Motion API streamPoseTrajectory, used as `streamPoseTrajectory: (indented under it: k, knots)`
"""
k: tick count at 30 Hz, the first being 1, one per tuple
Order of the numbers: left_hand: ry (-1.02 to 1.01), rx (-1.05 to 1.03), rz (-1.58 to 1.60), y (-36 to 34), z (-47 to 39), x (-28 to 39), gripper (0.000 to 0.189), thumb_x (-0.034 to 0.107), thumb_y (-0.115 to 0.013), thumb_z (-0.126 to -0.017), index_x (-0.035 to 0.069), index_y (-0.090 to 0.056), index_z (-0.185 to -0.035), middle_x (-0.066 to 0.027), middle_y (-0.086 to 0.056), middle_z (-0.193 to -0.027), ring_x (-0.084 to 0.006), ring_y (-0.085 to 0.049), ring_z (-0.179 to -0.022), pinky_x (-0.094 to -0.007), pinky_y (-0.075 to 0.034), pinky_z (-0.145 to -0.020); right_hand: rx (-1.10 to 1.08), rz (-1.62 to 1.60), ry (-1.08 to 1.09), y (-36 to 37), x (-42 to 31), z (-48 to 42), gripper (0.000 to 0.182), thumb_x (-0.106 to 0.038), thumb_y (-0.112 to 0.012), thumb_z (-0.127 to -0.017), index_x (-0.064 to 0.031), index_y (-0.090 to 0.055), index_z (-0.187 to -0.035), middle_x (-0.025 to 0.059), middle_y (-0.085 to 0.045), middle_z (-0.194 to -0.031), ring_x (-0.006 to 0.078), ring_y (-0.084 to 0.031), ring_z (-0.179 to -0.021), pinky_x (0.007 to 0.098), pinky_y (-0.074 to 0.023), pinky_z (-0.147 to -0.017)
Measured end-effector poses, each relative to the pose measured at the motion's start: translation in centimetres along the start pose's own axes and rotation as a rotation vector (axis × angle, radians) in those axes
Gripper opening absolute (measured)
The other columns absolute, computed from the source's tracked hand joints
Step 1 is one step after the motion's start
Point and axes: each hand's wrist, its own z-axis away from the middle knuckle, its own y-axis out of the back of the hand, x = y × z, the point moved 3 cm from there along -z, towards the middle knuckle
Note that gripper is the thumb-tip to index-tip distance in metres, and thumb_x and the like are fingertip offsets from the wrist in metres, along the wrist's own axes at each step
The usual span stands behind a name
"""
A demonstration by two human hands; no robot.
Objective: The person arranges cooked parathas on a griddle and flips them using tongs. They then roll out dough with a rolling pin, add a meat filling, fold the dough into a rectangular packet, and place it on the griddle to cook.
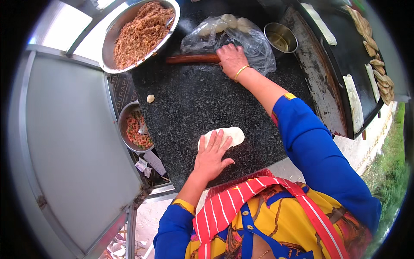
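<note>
A flattened oval of white dough (235,135) lies on the speckled dark stone worktop (181,106) in front of me. My left hand (212,158) rests flat on its left part, fingers spread. Farther back, my right hand (233,61) is closed over the right end of a brown wooden rolling pin (192,58), which lies crosswise on the worktop. Just behind the pin, a clear plastic bag (255,48) partly covers several pale dough balls (229,21). The pin's right end is hidden under my hand.
At back left stands a large metal bowl (108,48) of reddish minced filling. A smaller bowl (124,142) holds diced filling, near a small dough piece (150,98). A metal cup of oil (280,40) stands back right. Dough strips (354,100) lie on the dark griddle (359,61).
</note>
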Motion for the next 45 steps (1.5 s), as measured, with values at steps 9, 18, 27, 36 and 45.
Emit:
streamPoseTrajectory:
  k: [9, 18, 27, 36, 45]
  knots:
    - [0.284, 0.664, -0.122, 7.4, 0.9, -3.4, 0.056, 0.034, -0.040, -0.102, 0.004, -0.034, -0.150, -0.0158, -0.023, -0.160, -0.0340, -0.012, -0.150, -0.0501, 0.003, -0.119, 0.133, -0.466, 0.059, 6.4, -1.9, 11.2, 0.025, 0.002, -0.056, -0.077, -0.0083, -0.055, -0.100, 0.0103, -0.062, -0.086, 0.0330, -0.061, -0.082, 0.0444, -0.0489, -0.072]
    - [0.366, 0.458, -0.216, 2.1, -2.8, -4.9, 0.058, 0.031, -0.048, -0.096, 0.001, -0.042, -0.144, -0.0193, -0.025, -0.158, -0.0339, -0.019, -0.148, -0.0540, -0.008, -0.118, -0.030, -0.313, -0.143, 5.5, -5.6, 21.6, 0.059, -0.032, -0.061, -0.090, -0.0031, -0.044, -0.138, 0.0198, -0.039, -0.148, 0.0374, -0.032, -0.140, 0.0495, -0.0268, -0.114]
    - [0.379, 0.338, -0.238, 1.7, -1.1, -3.3, 0.061, 0.029, -0.046, -0.094, -0.004, -0.038, -0.145, -0.0227, -0.026, -0.157, -0.0354, -0.018, -0.148, -0.0575, -0.005, -0.117, -0.043, -0.236, -0.166, 4.2, -6.9, 22.8, 0.055, -0.030, -0.050, -0.095, -0.0002, -0.045, -0.140, 0.0192, -0.037, -0.151, 0.0377, -0.028, -0.143, 0.0548, -0.0206, -0.116]
    - [0.350, 0.359, -0.289, 0.7, -1.7, -3.8, 0.059, 0.028, -0.047, -0.093, -0.002, -0.041, -0.144, -0.0215, -0.029, -0.156, -0.0358, -0.022, -0.147, -0.0598, -0.006, -0.116, -0.078, -0.146, -0.143, 3.3, -6.7, 21.4, 0.060, -0.037, -0.052, -0.093, -0.0027, -0.044, -0.141, 0.0168, -0.038, -0.151, 0.0330, -0.027, -0.144, 0.0548, -0.0195, -0.116]
    - [0.153, 0.359, -0.224, 1.3, -1.7, -3.7, 0.064, 0.035, -0.050, -0.093, -0.003, -0.039, -0.144, -0.0239, -0.030, -0.154, -0.0403, -0.023, -0.145, -0.0629, -0.008, -0.114, -0.090, -0.230, -0.113, 4.4, -7.7, 22.5, 0.058, -0.035, -0.055, -0.093, -0.0048, -0.045, -0.141, 0.0170, -0.038, -0.151, 0.0323, -0.030, -0.143, 0.0513, -0.0195, -0.117]
